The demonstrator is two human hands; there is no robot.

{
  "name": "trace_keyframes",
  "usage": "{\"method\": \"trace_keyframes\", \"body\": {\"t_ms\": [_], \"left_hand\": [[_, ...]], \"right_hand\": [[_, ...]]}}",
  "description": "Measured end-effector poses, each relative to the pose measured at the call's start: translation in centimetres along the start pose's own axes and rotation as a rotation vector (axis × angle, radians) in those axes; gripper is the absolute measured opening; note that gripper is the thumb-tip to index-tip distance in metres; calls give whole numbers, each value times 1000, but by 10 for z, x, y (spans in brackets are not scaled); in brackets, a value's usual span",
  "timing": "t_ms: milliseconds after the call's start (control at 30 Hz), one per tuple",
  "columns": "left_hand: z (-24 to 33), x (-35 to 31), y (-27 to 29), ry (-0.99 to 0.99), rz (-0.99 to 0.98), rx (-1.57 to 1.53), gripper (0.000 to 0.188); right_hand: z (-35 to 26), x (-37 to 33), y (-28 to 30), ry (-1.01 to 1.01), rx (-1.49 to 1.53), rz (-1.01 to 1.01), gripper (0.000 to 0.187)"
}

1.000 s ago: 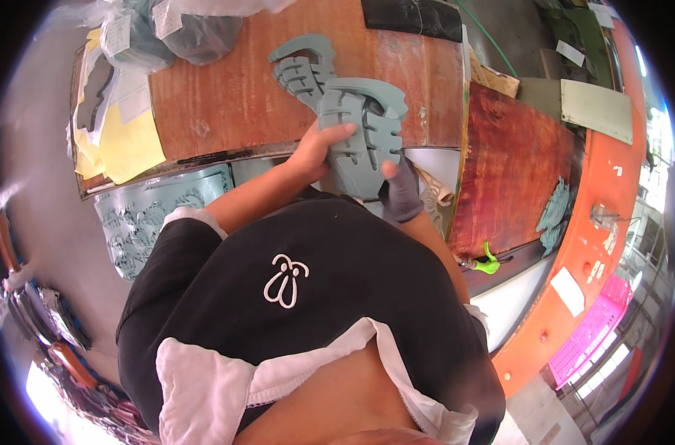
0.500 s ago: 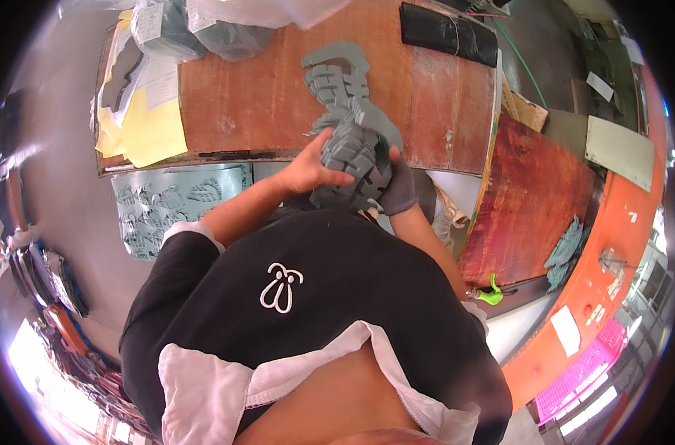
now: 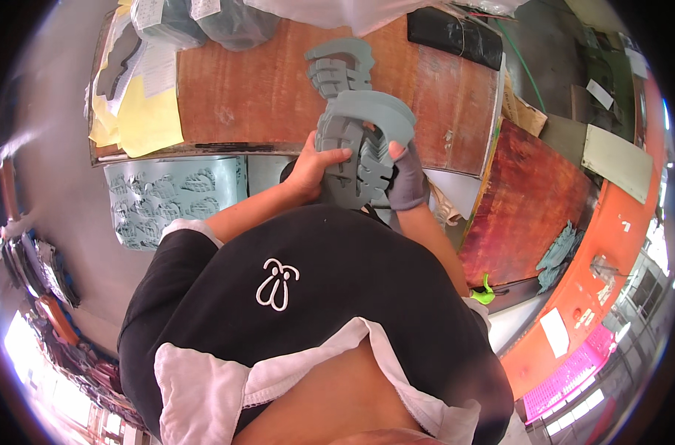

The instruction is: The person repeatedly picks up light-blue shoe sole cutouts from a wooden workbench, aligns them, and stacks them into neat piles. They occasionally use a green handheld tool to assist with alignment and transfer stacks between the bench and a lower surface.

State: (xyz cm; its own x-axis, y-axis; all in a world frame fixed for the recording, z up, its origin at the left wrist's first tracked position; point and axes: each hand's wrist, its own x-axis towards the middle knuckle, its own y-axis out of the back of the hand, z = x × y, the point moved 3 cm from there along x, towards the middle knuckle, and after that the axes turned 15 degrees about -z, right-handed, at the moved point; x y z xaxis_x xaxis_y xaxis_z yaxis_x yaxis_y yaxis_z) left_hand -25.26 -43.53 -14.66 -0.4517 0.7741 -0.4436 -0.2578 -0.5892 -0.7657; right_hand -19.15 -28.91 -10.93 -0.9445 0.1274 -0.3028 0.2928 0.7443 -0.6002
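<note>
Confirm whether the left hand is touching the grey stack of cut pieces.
Touching. The head view shows the left hand gripping the grey stack, thumb lying across its slotted face.

Grey slotted cut-outs [image 3: 347, 127], stacked, curved far edge, layers showing; handheld

The left hand [image 3: 312, 172] and the gloved right hand [image 3: 409, 178] hold between them a stack of grey slotted pieces [image 3: 346, 133], in front of the black shirt [image 3: 352, 267]. On the brown counter [image 3: 241, 96] lies a similar stack [image 3: 340, 65], and yellow papers [image 3: 153, 122] rest at the counter's left end.
</note>
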Motion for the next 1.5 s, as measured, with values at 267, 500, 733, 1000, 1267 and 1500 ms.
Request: {"method": "trace_keyframes", "body": {"t_ms": [267, 500, 733, 1000, 1267, 1500], "left_hand": [[-8, -4, -9, -29, -44, 31, 66], [2, -2, -7, -95, 111, 130, 71], [53, 37, -12, -510, 18, 118, 69], [-16, 68, -17, 11, -124, -105, 70], [35, 135, -40, -688, -310, 1477, 112], [20, 216, -47, -312, -843, 1958, 95]], "right_hand": [[-13, -26, -10, 48, -53, -56, 65], [-16, 5, -5, -29, -253, 124, 53], [-56, 87, -16, 111, -210, -209, 51], [-50, 40, 37, -55, -570, 303, 40], [-71, 21, 93, 184, -1401, 229, 61], [-19, 50, 149, 396, -1671, 215, 65]]}}
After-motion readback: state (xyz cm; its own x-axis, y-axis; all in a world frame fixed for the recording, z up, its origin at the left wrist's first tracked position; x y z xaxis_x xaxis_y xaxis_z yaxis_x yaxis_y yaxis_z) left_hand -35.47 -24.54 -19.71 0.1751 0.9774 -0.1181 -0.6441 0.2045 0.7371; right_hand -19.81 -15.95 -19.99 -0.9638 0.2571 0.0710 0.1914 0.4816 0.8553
